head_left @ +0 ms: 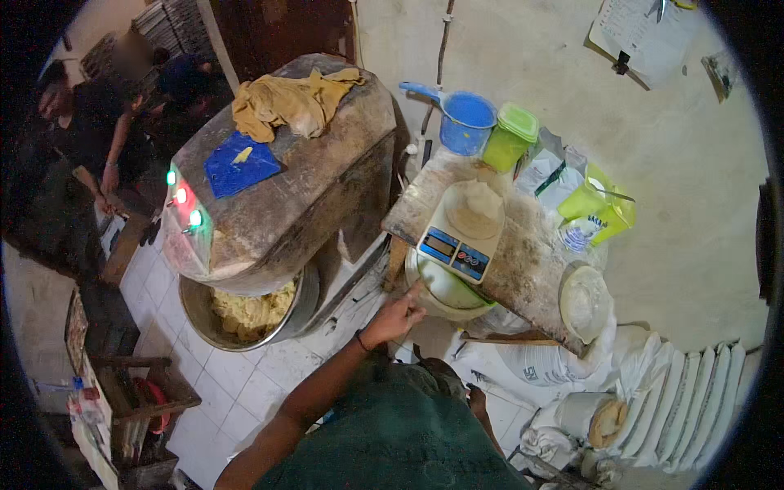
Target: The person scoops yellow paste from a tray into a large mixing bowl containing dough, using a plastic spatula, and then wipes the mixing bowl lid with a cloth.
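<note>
The left hand point(392, 318) is half-curled, index finger extended over a round, pale bucket point(457, 312), gripping nothing visible; contact is unclear. The right hand point(475, 398) is mostly hidden; I cannot tell its state. Above the bucket, a flat digital scale point(455, 253) sits on the rough, powder-dusted wooden table point(527, 265). Lime-green packaging point(611, 214) bears printed lettering.

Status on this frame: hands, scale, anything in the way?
Left hand near white bucket, pointing, seemingly empty. Right hand low beside shirt, partly hidden. Scale on wooden table; nothing seen covering its display.
</note>
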`<action>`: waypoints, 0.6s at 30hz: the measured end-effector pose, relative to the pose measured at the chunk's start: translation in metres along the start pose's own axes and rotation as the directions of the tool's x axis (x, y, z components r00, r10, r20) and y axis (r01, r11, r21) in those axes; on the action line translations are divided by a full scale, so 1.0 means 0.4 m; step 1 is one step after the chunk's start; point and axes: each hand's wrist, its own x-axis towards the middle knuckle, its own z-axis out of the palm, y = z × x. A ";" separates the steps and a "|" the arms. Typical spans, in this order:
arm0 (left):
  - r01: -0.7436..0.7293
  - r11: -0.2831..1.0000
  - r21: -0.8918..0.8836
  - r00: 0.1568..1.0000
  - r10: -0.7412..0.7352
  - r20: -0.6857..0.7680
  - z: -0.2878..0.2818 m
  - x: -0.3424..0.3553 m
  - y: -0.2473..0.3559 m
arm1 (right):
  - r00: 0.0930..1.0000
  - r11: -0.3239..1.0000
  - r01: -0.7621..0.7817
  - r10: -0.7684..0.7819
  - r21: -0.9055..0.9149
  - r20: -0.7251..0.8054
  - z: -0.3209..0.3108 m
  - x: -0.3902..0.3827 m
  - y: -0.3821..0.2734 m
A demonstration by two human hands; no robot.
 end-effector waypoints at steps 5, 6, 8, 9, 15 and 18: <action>-0.144 0.928 0.345 0.977 0.188 -0.100 0.005 0.134 0.062 | 0.993 0.997 -0.081 0.081 -0.001 -0.090 0.043 -0.032 -0.094; -0.151 0.928 0.341 0.978 0.191 -0.089 0.007 0.152 0.066 | 0.987 0.993 -0.103 0.108 0.055 -0.116 0.032 -0.036 -0.075; -0.144 0.834 0.533 0.987 0.158 0.019 0.007 0.185 0.073 | 0.960 0.971 -0.183 0.210 0.151 -0.186 0.038 -0.082 -0.090; -0.139 0.794 0.592 0.990 0.113 0.082 0.012 0.199 0.075 | 0.969 0.974 -0.178 0.199 0.143 -0.150 0.015 -0.067 -0.052; -0.189 0.733 0.653 0.960 0.279 -0.036 -0.010 0.212 0.006 | 0.963 0.985 -0.167 0.153 -0.044 -0.224 -0.032 -0.118 0.107; 0.034 0.766 0.642 0.999 0.001 -0.054 -0.096 0.179 0.032 | 0.957 0.981 -0.191 0.178 -0.032 -0.228 -0.020 -0.128 0.136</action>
